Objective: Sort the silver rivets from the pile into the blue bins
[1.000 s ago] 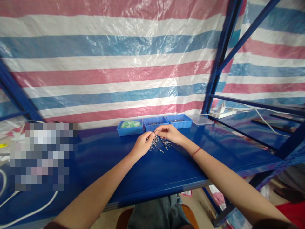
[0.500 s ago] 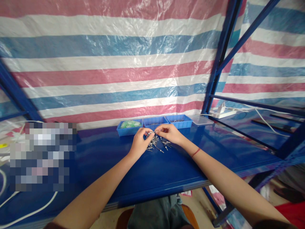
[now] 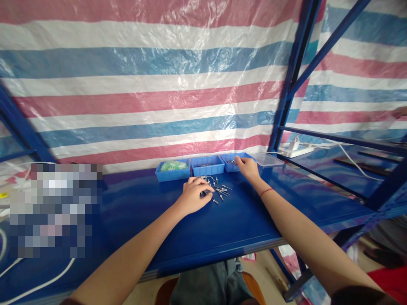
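Observation:
A small pile of metal rivets (image 3: 218,188) lies on the blue shelf top (image 3: 222,224). My left hand (image 3: 193,195) rests on the left side of the pile, fingers curled down onto the rivets. My right hand (image 3: 247,167) reaches over the rightmost of three blue trays (image 3: 233,162), fingers pinched together at its rim; what they hold is too small to make out. The middle blue tray (image 3: 207,165) holds small metal parts. The left blue tray (image 3: 173,169) holds something green and white.
A clear plastic lid (image 3: 269,159) lies right of the trays. A white power strip (image 3: 297,149) with cables sits on the neighbouring shelf. Blue rack posts (image 3: 291,80) stand at the right, striped tarp behind. A white cable (image 3: 41,284) runs at the left.
My right hand left the pile and moved right and back to the rightmost tray. My left hand dropped from a shared pinch onto the rivet pile.

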Demonstrator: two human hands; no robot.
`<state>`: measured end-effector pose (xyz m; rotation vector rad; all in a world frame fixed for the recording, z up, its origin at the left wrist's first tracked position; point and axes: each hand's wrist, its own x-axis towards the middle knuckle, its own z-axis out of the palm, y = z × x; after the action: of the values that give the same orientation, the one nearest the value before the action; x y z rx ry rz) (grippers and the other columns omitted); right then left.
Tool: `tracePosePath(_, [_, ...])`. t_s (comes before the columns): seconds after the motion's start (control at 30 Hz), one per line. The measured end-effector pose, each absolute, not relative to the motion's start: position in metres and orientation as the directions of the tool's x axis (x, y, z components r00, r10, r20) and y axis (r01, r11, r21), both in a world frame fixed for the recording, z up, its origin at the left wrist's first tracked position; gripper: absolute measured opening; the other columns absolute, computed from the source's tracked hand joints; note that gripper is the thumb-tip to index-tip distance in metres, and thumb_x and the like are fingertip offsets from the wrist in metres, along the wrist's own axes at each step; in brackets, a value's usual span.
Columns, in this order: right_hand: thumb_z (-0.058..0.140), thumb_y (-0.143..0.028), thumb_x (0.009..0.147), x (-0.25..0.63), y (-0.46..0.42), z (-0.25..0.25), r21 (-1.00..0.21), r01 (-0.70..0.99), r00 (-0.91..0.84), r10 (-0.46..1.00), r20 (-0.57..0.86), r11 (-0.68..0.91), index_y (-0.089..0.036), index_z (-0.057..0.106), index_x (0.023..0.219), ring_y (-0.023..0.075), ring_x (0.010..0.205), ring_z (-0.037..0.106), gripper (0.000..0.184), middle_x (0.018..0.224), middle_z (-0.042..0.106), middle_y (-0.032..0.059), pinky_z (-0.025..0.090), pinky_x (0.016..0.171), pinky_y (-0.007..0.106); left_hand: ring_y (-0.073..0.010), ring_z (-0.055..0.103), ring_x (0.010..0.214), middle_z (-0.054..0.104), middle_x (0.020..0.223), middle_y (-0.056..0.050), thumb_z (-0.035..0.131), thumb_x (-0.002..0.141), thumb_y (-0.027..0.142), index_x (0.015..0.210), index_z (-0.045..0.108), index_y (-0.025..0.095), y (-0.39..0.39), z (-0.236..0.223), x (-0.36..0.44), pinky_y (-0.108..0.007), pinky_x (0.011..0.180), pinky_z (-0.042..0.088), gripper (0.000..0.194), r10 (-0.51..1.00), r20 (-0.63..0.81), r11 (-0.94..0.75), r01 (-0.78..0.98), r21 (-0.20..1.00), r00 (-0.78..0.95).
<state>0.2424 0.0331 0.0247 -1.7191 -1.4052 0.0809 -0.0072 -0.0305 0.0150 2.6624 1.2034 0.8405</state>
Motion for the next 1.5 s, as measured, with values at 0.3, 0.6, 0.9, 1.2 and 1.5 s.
tracePosePath(0.3, [0.041,-0.044,0.084,0.204,0.011,0.035,-0.575,0.707,-0.102,0.863,0.494,0.412,-0.013,0.065,0.066,0.0119,0.052,0.048,0.044,0.052,0.054,0.0008,0.031,0.052,0.024,-0.0232,0.040,0.113,0.062,0.105,0.001,0.054,0.082,0.039,0.082,0.067,0.029,-0.034,0.013,-0.005,-0.041,0.090,0.029,0.016,0.636,0.429,-0.760,0.616,0.206,0.642])
tracePosePath(0.6, [0.051,-0.048,0.079,0.180,-0.014,0.040,-0.770,0.377,-0.543,0.796,0.266,0.514,-0.012,0.061,0.069,0.0076,0.053,0.044,0.039,0.060,0.055,-0.0002,0.034,0.052,0.021,-0.0153,0.060,0.082,0.067,0.086,-0.001,0.048,0.085,0.031,0.085,0.063,0.022,-0.022,0.020,-0.010,-0.028,0.077,0.041,0.017,0.717,0.590,-0.667,0.611,0.425,0.372])
tracePosePath(0.9, [0.060,-0.042,0.075,0.169,-0.015,0.032,-0.872,0.238,-0.531,0.809,0.252,0.428,-0.012,0.060,0.083,0.0067,0.055,0.048,0.031,0.069,0.056,0.0001,0.039,0.050,0.019,-0.0163,0.063,0.081,0.068,0.085,-0.003,0.057,0.078,0.033,0.100,0.057,0.019,-0.017,0.016,-0.007,-0.029,0.076,0.047,0.026,0.828,0.533,-0.557,0.358,0.749,0.173])
tracePosePath(1.2, [0.054,-0.045,0.078,0.167,-0.015,0.033,-0.862,0.239,-0.535,0.801,0.266,0.446,-0.014,0.059,0.087,0.0062,0.055,0.050,0.033,0.079,0.060,0.0023,0.037,0.046,0.018,-0.0173,0.061,0.090,0.067,0.090,-0.004,0.051,0.081,0.035,0.088,0.062,0.018,-0.022,0.021,-0.008,-0.030,0.083,0.046,0.022,0.805,0.566,-0.588,0.370,0.719,0.178])
tracePosePath(1.5, [0.062,-0.042,0.071,0.165,-0.013,0.035,-0.839,0.230,-0.353,0.845,0.401,0.494,-0.013,0.058,0.081,0.0075,0.057,0.049,0.031,0.072,0.056,0.0008,0.041,0.052,0.021,-0.0163,0.062,0.086,0.067,0.089,-0.003,0.051,0.082,0.033,0.090,0.062,0.018,-0.020,0.021,-0.009,-0.029,0.083,0.046,0.021,0.784,0.600,-0.607,0.405,0.684,0.161])
